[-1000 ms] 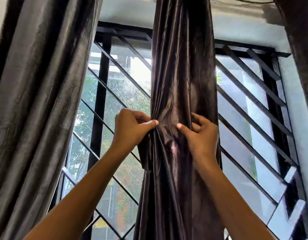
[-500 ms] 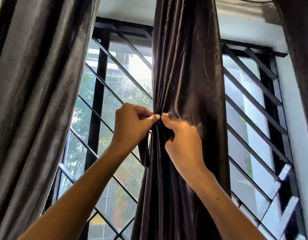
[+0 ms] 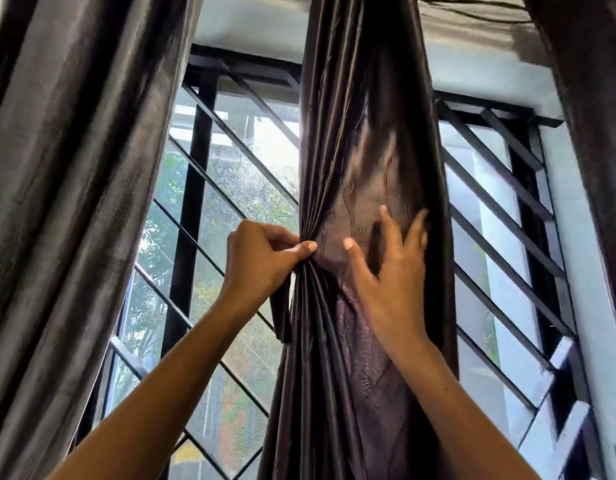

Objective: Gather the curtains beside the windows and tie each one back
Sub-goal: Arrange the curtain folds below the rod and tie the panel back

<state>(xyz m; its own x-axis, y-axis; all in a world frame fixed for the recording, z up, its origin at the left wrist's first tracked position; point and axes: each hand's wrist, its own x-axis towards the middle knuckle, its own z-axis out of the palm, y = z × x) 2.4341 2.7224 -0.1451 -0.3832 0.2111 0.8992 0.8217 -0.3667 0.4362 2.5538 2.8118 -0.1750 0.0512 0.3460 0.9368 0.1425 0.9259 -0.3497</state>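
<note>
Step in hand, by judgement: gathering the middle curtain (image 3: 365, 150), dark satin, hanging at centre frame from 12 to 6 o'clock; left hand (image 3: 261, 265) pinches its bunched pleats at the left edge, right hand (image 3: 386, 271) lies spread, fingers apart, flat on the cloth just beside. Next move likely calls for sweeping loose fabric from 3 o'clock into the pinch, then a tie; none visible. Surroundings: window grille (image 3: 209, 209) behind, grey curtain (image 3: 74, 202) at 9 o'clock, another dark curtain (image 3: 597, 116) at 2 o'clock.
</note>
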